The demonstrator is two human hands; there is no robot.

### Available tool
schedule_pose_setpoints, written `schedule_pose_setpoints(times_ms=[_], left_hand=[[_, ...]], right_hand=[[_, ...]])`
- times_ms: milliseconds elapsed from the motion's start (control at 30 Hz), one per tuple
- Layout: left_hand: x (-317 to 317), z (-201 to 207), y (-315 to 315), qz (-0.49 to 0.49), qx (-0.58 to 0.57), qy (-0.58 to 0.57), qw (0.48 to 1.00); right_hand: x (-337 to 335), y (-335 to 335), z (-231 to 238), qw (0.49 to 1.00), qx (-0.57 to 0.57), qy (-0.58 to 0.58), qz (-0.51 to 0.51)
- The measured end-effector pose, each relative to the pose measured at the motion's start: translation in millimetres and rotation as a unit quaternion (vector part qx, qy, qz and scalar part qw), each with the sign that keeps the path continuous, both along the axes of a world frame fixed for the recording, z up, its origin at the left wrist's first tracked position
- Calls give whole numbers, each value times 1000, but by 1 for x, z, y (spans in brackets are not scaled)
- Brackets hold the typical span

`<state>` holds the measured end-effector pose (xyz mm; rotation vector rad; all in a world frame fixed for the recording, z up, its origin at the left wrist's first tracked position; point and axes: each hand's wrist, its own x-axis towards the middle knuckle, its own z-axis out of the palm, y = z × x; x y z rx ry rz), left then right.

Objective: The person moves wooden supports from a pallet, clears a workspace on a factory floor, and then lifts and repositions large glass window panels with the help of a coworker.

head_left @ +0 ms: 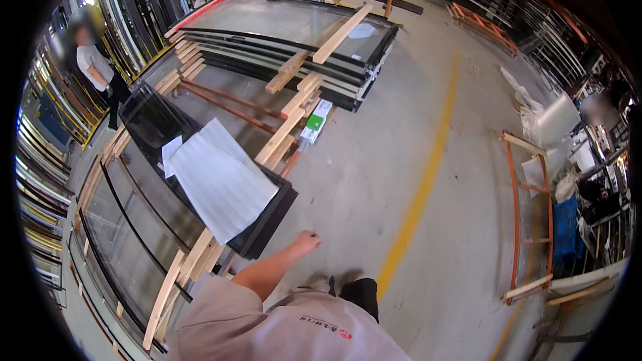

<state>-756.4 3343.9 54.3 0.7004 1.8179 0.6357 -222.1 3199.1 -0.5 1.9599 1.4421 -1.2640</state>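
Observation:
My left hand [307, 241] hangs in front of my body over the grey floor, fingers curled closed and no object visible in it. Closest to it is the corner of a stack of dark-framed panels [271, 217], a short gap away. A white foam sheet [221, 184] lies over that stack, with a white paper [172, 154] by its left edge. Wooden battens [200, 252] support the stack from below. My right hand is outside the picture.
Framed glass panels [261, 17] lie stacked on battens farther ahead. A yellow line [421, 190] runs along the floor [374, 180]. An orange rack frame [515, 220] stands at right. At far left, a person [97, 67] stands beside upright racks of long profiles [137, 13].

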Motion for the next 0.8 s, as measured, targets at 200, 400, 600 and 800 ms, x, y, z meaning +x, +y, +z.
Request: schedule_pose_setpoints(times_ms=[200,400,600,800], left_hand=[[21,3,212,146,98,-217,960],[1,-4,313,393,46,-381,835],[-66,37,486,463,208,-414,756],[-131,-48,629,485,363,-508,612]], right_hand=[[-37,186,-15,993,-17,-4,116],[-11,473,-51,827,135,83,539],[-139,811,18,924,117,227,-286],[-287,1013,23,924,102,252,-269]])
